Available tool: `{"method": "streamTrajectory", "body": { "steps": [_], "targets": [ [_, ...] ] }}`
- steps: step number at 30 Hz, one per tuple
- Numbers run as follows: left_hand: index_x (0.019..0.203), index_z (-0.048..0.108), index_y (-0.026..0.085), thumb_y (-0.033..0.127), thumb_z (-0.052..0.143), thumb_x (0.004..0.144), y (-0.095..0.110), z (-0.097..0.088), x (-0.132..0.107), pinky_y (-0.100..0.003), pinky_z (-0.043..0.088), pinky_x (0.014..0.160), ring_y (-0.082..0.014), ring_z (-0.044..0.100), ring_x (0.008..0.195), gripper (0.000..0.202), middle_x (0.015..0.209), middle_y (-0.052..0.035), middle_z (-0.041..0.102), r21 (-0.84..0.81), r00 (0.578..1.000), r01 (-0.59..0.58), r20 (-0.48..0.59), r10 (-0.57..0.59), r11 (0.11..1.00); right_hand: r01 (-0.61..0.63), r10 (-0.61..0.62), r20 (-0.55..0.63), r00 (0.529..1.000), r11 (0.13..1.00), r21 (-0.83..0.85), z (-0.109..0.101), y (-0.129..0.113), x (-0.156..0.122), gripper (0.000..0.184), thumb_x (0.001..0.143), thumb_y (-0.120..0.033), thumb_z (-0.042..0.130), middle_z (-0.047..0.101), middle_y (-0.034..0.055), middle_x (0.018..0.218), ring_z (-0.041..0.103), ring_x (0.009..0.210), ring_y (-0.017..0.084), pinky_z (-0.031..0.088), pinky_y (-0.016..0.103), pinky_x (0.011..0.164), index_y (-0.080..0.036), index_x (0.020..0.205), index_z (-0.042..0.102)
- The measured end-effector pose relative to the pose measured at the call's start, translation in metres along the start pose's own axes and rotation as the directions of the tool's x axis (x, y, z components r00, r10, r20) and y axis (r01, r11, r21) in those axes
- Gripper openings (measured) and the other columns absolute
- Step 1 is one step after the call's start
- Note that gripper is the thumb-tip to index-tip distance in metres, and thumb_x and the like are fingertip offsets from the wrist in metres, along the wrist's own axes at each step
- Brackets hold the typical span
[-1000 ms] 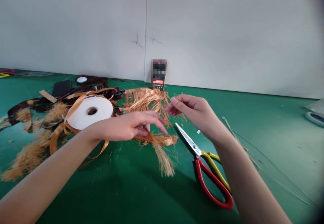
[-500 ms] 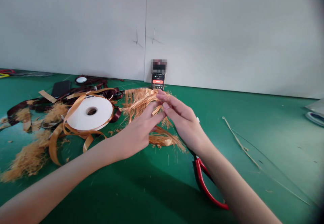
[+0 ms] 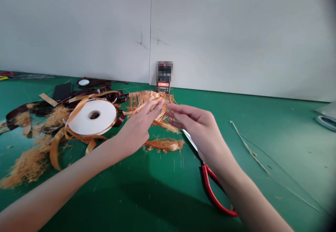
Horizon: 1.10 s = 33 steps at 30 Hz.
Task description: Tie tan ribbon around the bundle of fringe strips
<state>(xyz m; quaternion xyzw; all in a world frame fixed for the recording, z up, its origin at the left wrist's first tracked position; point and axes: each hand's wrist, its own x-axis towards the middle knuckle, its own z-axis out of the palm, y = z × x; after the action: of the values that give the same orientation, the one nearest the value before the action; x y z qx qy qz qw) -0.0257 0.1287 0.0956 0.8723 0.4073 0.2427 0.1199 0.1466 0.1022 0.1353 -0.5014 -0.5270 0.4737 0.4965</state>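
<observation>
Orange frayed ribbon, its loose threads spread like a fringe, lies in front of me. My left hand is over it, with the thumb and index finger brought together on the threads. Just to the right, my right hand has its fingers stretched out and apart, with the tips beside the fringe. Below the hands lies a separate frayed strip on the table. Scissors with red handles lie partly under my right hand and wrist, which hide some of the blade and handle.
A white spool wound with orange ribbon stands left, among dark ribbons and fluffy thread scraps. A phone leans against the white wall. A thin stalk-like strand lies right on the green table.
My hands, close together before, have parted; the right has moved slightly right and its fingers have spread. More of the scissor blade shows. The lower frayed strip now appears separate from the fringe.
</observation>
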Motion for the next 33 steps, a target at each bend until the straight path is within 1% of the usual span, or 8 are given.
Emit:
{"method": "streamTrajectory", "body": {
  "steps": [5,9,12,14,17,23,28,33],
  "targets": [
    [0.147,0.031,0.024,-0.01,0.035,0.073,0.004,-0.004,-0.004,-0.034,0.057,0.087,-0.0248,0.058,0.116,0.081,0.142,-0.011,0.045,0.008,0.999,0.029,0.04,-0.029,1.0,-0.108,0.107,-0.06,0.992,0.994,-0.01,-0.009,-0.003,0.004,0.017,0.077,-0.019,0.064,0.077,0.0076,0.095,0.07,0.099,0.024,0.054,0.043,0.093,-0.017,0.088,0.076],
    [0.143,0.039,0.023,-0.009,0.034,0.076,0.008,-0.007,-0.006,-0.042,0.051,0.1,-0.0265,0.049,0.13,0.074,0.147,-0.0084,0.043,-0.011,0.998,0.007,0.057,-0.007,1.0,0.086,-0.091,-0.019,0.996,0.976,-0.198,-0.018,0.004,0.011,0.038,0.068,-0.008,0.066,0.075,0.0061,0.107,0.068,0.106,0.025,0.051,0.046,0.099,-0.019,0.103,0.074],
    [0.142,0.041,0.025,-0.006,0.036,0.082,0.012,-0.009,-0.007,-0.041,0.047,0.106,-0.0237,0.042,0.136,0.068,0.149,-0.005,0.042,-0.097,0.998,-0.058,0.03,0.061,0.994,0.25,-0.266,0.024,0.964,0.862,-0.441,-0.017,0.008,0.013,0.051,0.064,-0.002,0.066,0.072,0.0048,0.115,0.064,0.112,0.026,0.049,0.048,0.099,-0.022,0.11,0.072],
    [0.14,0.043,0.025,-0.004,0.038,0.085,0.014,-0.011,-0.007,-0.038,0.048,0.105,-0.0221,0.041,0.137,0.063,0.148,-0.0042,0.044,-0.148,0.997,-0.072,0.02,0.076,0.986,0.282,-0.317,0.03,0.948,0.793,-0.539,-0.015,0.009,0.014,0.041,0.065,-0.007,0.07,0.074,0.0048,0.108,0.066,0.104,0.026,0.05,0.047,0.094,-0.024,0.102,0.075],
    [0.134,0.048,0.026,-0.002,0.039,0.087,0.017,-0.014,-0.005,-0.034,0.053,0.098,-0.0193,0.051,0.128,0.055,0.141,-0.0042,0.05,-0.211,0.998,-0.038,0.035,0.047,0.977,0.269,-0.303,0.038,0.952,0.774,-0.573,-0.014,0.009,0.015,0.015,0.072,-0.017,0.071,0.075,0.0041,0.085,0.066,0.083,0.022,0.05,0.042,0.081,-0.023,0.084,0.078],
    [0.116,0.057,0.023,0.01,0.052,0.089,0.019,-0.024,0.001,-0.035,0.057,0.083,-0.0183,0.067,0.094,0.031,0.115,-0.005,0.065,-0.311,0.984,0.171,-0.002,-0.181,0.935,0.219,-0.183,0.12,0.976,0.849,-0.481,-0.023,0.005,0.022,0.011,0.078,-0.024,0.068,0.069,0.0014,0.065,0.061,0.063,0.015,0.047,0.031,0.062,-0.019,0.068,0.068],
    [0.105,0.062,0.022,0.02,0.061,0.085,0.017,-0.028,0.004,-0.034,0.058,0.081,-0.0197,0.069,0.093,0.019,0.107,-0.0041,0.072,-0.472,0.958,0.273,0.055,-0.281,0.838,0.143,-0.117,0.202,0.972,0.983,-0.117,-0.029,0.003,0.022,0.019,0.086,-0.037,0.063,0.071,0.0058,0.094,0.063,0.087,0.015,0.049,0.031,0.08,-0.019,0.08,0.061],
    [0.097,0.062,0.022,0.02,0.062,0.085,0.018,-0.028,0.002,-0.03,0.059,0.073,-0.0172,0.07,0.083,0.013,0.102,-0.0028,0.072,-0.484,0.962,0.266,0.079,-0.261,0.834,0.016,-0.047,0.244,0.969,0.992,0.127,-0.028,0.002,0.021,0.012,0.085,-0.031,0.065,0.071,0.004,0.096,0.063,0.093,0.015,0.045,0.033,0.095,-0.02,0.08,0.062]
  ]
}}
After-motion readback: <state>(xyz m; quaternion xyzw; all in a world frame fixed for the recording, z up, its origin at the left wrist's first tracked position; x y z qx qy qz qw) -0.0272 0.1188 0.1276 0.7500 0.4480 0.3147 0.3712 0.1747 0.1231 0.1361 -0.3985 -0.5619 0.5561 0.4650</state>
